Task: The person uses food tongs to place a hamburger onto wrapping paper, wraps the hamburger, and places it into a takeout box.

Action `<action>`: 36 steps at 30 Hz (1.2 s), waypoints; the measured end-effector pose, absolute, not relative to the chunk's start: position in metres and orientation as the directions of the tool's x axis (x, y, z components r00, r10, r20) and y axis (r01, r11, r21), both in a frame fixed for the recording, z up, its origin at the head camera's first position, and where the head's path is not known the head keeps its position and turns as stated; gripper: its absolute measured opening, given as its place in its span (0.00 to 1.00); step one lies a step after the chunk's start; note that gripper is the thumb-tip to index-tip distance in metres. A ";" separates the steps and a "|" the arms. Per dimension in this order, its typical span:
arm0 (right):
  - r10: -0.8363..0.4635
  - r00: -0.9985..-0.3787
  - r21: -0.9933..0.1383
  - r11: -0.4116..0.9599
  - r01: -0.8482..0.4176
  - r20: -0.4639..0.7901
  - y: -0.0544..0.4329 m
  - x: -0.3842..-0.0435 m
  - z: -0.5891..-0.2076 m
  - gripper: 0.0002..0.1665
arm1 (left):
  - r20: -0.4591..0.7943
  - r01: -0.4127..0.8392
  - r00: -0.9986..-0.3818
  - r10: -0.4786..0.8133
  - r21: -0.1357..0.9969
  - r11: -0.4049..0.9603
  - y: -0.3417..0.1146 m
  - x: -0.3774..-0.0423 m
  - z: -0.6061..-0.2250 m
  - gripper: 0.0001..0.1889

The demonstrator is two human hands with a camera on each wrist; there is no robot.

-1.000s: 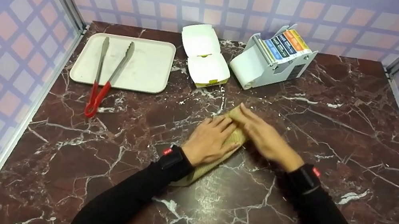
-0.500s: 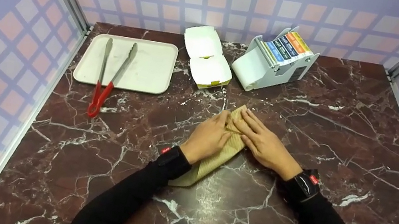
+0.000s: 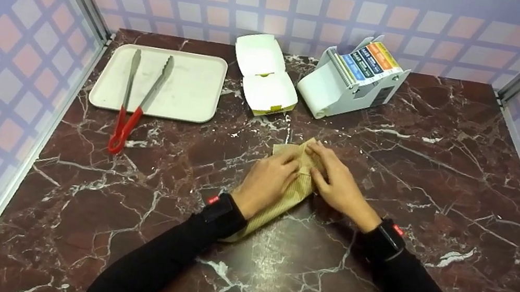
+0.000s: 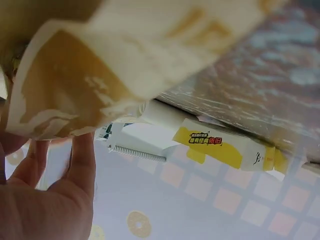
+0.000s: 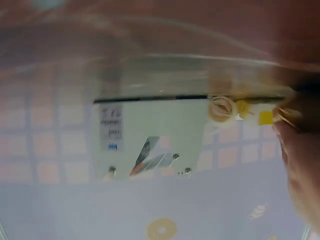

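Note:
A tan striped sheet of wrapping paper (image 3: 291, 193) lies folded into a long slanted shape on the table. Over its left side is my left hand (image 3: 264, 184), fingers bent and gripping the paper near the far end. My right hand (image 3: 340, 186) holds the far right end between thumb and fingers. A flap of paper sticks out beyond the left fingertips. In the left wrist view, the wrapping paper (image 4: 75, 80) shows brown print and hangs close in front of the left hand (image 4: 50, 200). The right hand (image 5: 302, 170) appears at the edge of the right wrist view. Whatever lies inside the paper is hidden.
Behind the hands stand an opened white-and-yellow carton (image 3: 269, 92) and a label dispenser (image 3: 355, 82) with a white roll. At the back left is a cream tray (image 3: 194, 98), with red-handled tongs (image 3: 122, 131) lying across its front edge. Tiled panels enclose the marble-patterned table (image 3: 83, 222).
My left hand, earlier flat on the paper, now has bent fingers. The right hand has drawn its thumb and fingers in around the far end. A paper flap has come out on the left.

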State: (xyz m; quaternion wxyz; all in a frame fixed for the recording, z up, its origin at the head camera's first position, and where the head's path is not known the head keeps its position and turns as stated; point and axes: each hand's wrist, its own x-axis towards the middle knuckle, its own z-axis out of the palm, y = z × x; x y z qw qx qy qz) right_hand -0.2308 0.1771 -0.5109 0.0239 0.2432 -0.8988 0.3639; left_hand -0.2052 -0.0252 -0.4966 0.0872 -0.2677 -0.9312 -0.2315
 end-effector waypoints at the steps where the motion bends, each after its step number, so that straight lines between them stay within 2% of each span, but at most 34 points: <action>1: -0.414 -0.886 -0.639 0.628 -0.444 0.208 0.175 -0.230 -0.509 0.32 | 0.302 0.554 -0.830 0.469 0.359 0.751 -0.024 -0.205 -0.497 0.13; 4: -0.414 -0.894 -0.598 0.677 -0.429 0.174 0.168 -0.232 -0.505 0.34 | 0.341 0.589 -0.799 0.495 0.280 0.758 -0.021 -0.203 -0.498 0.12; 7: -0.417 -0.897 -0.507 0.747 -0.429 0.146 0.159 -0.235 -0.508 0.32 | 0.346 0.605 -0.785 0.515 0.247 0.757 -0.022 -0.204 -0.498 0.12; 12: -0.441 -0.878 -0.381 0.791 -0.479 0.188 0.152 -0.237 -0.521 0.33 | 0.290 0.623 -0.782 0.552 0.336 0.706 -0.031 -0.208 -0.493 0.12; 16: -0.460 -0.853 -0.367 0.770 -0.522 0.247 0.153 -0.237 -0.527 0.32 | 0.226 0.623 -0.778 0.586 0.389 0.678 -0.039 -0.211 -0.490 0.13; 20: -0.460 -0.851 -0.360 0.772 -0.524 0.252 0.155 -0.237 -0.528 0.31 | 0.164 0.614 -0.767 0.620 0.467 0.636 -0.047 -0.217 -0.488 0.17; 24: -0.462 -0.859 -0.357 0.781 -0.512 0.221 0.157 -0.237 -0.528 0.31 | 0.109 0.639 -0.709 0.697 0.516 0.570 -0.063 -0.226 -0.483 0.21; 31: -0.475 -0.864 -0.348 0.791 -0.503 0.169 0.156 -0.238 -0.526 0.30 | 0.042 0.711 -0.576 0.816 0.518 0.475 -0.091 -0.237 -0.484 0.41; 36: -0.501 -0.846 -0.311 0.787 -0.533 0.181 0.157 -0.238 -0.527 0.31 | 0.074 0.760 -0.522 0.850 0.493 0.424 -0.096 -0.239 -0.491 0.45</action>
